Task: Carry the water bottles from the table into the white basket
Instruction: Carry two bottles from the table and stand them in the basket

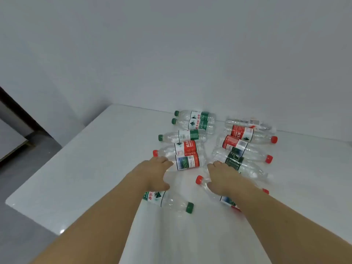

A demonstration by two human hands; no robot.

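Note:
Several clear water bottles with red or green caps lie on their sides on the white table (91,168). My left hand (155,174) reaches forward with fingers spread, its fingertips at the neck end of a red-labelled bottle (187,162). A green-capped bottle (172,202) lies just under my left wrist. My right hand (222,179) is spread over a red-capped bottle (202,181), whose body runs back under the wrist. Its fingertips touch a dark-green-labelled bottle (235,161). Neither hand has lifted anything. The white basket is out of view.
More bottles lie in two rows toward the back wall, green-capped ones (194,119) on the left and red-capped ones (247,134) on the right. The table's left edge drops to a grey floor (22,187). A dark frame (17,111) stands far left.

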